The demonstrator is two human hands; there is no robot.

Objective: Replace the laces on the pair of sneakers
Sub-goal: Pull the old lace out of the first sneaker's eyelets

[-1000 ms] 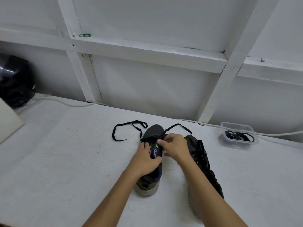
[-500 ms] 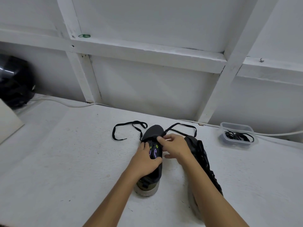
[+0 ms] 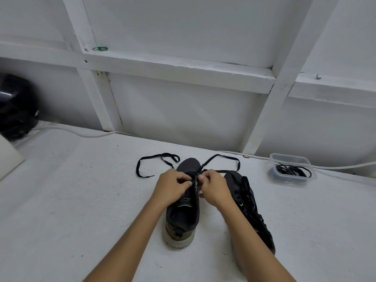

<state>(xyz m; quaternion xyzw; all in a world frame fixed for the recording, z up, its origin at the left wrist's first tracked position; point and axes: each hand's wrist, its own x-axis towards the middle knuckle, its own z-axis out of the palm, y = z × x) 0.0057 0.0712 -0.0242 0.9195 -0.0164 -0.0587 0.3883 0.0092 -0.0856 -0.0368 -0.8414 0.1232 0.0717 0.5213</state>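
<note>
A dark sneaker [image 3: 184,216] with an olive heel stands on the white table [image 3: 81,200], toe pointing away from me. A black lace [image 3: 146,161] runs from its eyelets, one end looping off to the left and the other to the right. My left hand [image 3: 172,185] and my right hand [image 3: 213,187] are both over the eyelet area with curled fingers, each pinching the lace close to the tongue. The second sneaker [image 3: 249,204], black and laced, lies on its side just right of my right forearm.
A clear plastic tub [image 3: 291,169] with coiled black laces sits at the back right. A white cable [image 3: 85,134] runs along the wall foot. A black round object [image 3: 14,106] is at far left, with a pale board [image 3: 8,155] below it.
The sneaker now sits straighter with its opening facing me. My left hand moved up from the shoe's side to the eyelets. Both hands now pinch the lace together.
</note>
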